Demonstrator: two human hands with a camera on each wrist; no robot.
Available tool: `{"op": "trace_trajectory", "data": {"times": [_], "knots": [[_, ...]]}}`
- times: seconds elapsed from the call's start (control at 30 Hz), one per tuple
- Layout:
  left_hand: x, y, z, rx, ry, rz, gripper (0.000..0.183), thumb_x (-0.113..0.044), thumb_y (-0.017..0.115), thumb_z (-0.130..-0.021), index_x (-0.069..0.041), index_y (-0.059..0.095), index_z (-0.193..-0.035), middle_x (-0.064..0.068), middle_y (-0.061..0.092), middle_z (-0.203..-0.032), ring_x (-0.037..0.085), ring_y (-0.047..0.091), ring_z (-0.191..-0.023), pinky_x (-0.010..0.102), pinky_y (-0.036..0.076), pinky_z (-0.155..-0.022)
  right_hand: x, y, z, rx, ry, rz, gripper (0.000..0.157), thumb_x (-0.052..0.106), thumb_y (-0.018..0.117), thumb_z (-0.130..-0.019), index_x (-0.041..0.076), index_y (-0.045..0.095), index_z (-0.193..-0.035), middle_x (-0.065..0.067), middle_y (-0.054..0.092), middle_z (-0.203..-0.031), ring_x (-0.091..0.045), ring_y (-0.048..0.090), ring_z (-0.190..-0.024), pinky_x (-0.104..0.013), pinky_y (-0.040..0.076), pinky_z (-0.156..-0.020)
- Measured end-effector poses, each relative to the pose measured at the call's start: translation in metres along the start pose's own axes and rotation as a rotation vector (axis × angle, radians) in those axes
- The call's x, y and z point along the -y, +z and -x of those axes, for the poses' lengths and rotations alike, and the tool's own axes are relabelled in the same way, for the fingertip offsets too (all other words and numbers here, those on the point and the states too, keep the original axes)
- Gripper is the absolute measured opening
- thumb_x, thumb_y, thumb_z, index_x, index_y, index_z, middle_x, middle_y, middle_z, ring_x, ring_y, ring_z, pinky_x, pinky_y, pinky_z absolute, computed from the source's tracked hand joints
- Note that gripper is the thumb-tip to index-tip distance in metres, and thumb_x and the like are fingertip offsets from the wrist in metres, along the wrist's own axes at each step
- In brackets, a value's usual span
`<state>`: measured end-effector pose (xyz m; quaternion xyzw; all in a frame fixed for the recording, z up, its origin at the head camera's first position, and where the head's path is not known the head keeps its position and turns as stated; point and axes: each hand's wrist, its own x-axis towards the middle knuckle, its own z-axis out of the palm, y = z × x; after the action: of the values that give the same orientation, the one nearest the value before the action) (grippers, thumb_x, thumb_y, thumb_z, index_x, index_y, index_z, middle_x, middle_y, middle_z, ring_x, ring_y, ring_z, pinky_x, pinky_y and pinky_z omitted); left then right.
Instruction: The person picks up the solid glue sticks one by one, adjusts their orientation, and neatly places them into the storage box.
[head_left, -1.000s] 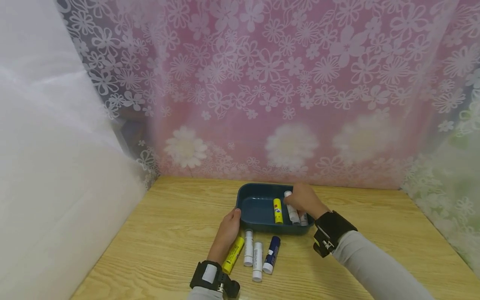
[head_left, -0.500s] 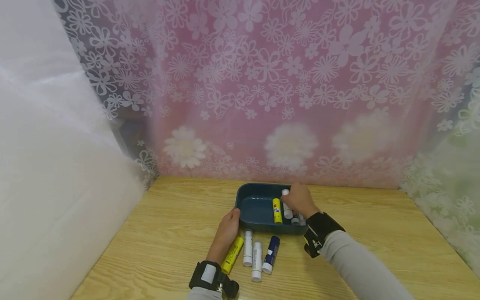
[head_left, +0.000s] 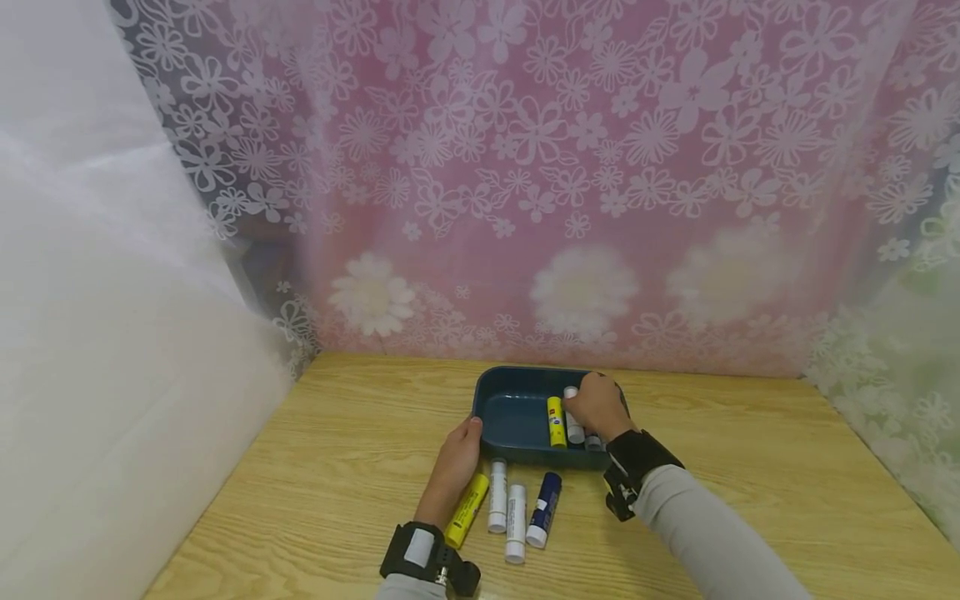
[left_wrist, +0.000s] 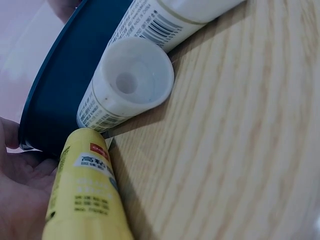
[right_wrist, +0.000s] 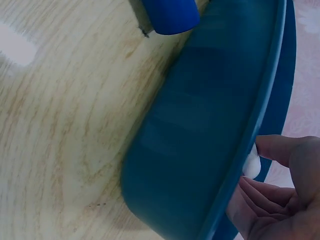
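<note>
A dark teal plastic tray (head_left: 513, 417) sits on the wooden table. My left hand (head_left: 454, 458) grips its left side, thumb at the rim. Inside the tray's right half, my right hand (head_left: 600, 406) pinches a white glue stick (head_left: 574, 427) beside a yellow glue stick (head_left: 556, 422). Another stick's end (head_left: 592, 441) shows under the right hand, which hides the rest of that corner. In the right wrist view, a white tip (right_wrist: 253, 165) appears between thumb and fingers behind the tray wall.
In front of the tray lie a yellow glue stick (head_left: 467, 511), two white glue sticks (head_left: 497, 497) and a dark blue glue stick (head_left: 543, 510) with a white end. A pink flowered curtain (head_left: 480, 183) hangs behind the table, and a white sheet (head_left: 135, 333) at its left.
Inside the tray, my right hand has shifted left with the white glue stick, bringing it alongside the yellow one, and is now slightly lower. The left hand stays at the tray's left side.
</note>
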<state>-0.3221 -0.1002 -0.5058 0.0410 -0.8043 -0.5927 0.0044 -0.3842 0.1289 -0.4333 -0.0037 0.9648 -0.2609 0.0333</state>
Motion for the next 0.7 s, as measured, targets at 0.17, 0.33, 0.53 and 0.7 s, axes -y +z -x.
{"op": "trace_trajectory", "data": {"times": [0.17, 0.33, 0.53, 0.7], "knots": [[0.0, 0.0, 0.0, -0.008, -0.02, -0.005, 0.057, -0.041, 0.036, -0.11, -0.006, 0.043, -0.154, 0.015, 0.044, -0.158, 0.037, 0.033, -0.15, 0.057, 0.025, -0.123, -0.005, 0.005, -0.001, -0.002, 0.007, -0.019, 0.027, 0.02, 0.068, -0.093, -0.006, 0.07, -0.087, -0.013, 0.067, -0.064, -0.022, 0.067, -0.049, -0.029, 0.056, -0.048], [-0.001, 0.001, 0.0, -0.015, -0.02, 0.0, 0.056, -0.041, 0.036, -0.11, -0.006, 0.044, -0.153, 0.015, 0.045, -0.157, 0.037, 0.034, -0.15, 0.057, 0.026, -0.123, -0.006, 0.008, -0.001, -0.016, -0.001, -0.028, 0.026, 0.019, 0.069, -0.093, -0.007, 0.069, -0.087, -0.013, 0.066, -0.063, -0.02, 0.065, -0.046, -0.029, 0.055, -0.044], [-0.003, 0.0, 0.0, -0.014, 0.005, -0.006, 0.056, -0.04, 0.036, -0.11, -0.005, 0.045, -0.153, 0.015, 0.045, -0.157, 0.037, 0.034, -0.15, 0.056, 0.027, -0.123, -0.005, 0.011, 0.002, -0.036, -0.018, -0.04, 0.025, 0.017, 0.069, -0.093, -0.006, 0.069, -0.085, -0.015, 0.065, -0.066, -0.02, 0.064, -0.049, -0.029, 0.053, -0.042], [-0.001, 0.001, 0.0, -0.014, 0.003, -0.003, 0.056, -0.04, 0.036, -0.11, -0.004, 0.045, -0.152, 0.016, 0.045, -0.157, 0.037, 0.034, -0.15, 0.056, 0.027, -0.123, -0.005, 0.011, 0.006, -0.055, -0.047, -0.041, 0.025, 0.016, 0.069, -0.093, -0.001, 0.067, -0.076, -0.012, 0.063, -0.062, -0.019, 0.062, -0.049, -0.028, 0.052, -0.044]]}}
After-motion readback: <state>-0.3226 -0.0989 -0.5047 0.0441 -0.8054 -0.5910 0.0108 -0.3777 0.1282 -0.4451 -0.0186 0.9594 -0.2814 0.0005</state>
